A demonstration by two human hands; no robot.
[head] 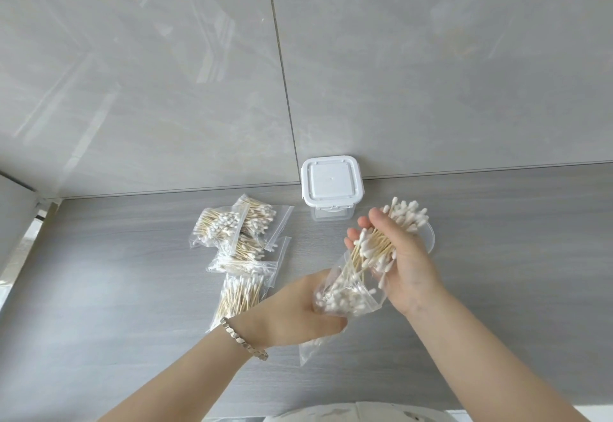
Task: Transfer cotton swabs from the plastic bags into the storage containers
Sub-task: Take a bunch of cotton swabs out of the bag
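Observation:
My left hand (298, 312) grips a clear plastic bag (348, 295) that holds cotton swabs with wooden sticks. My right hand (401, 262) is closed around a bundle of cotton swabs (381, 239), half drawn out of the bag's mouth, their white tips fanning out above my fingers. Behind that hand shows the clear rim of an open container (429, 239), mostly hidden. A square clear container with a white clip lid (331, 182) stands shut against the wall.
Several sealed bags of cotton swabs (242, 239) lie in a loose pile on the grey wood-grain counter (132, 289), left of my hands. A glossy grey tiled wall (431, 73) rises right behind the counter. A metal bracelet (243, 338) circles my left wrist.

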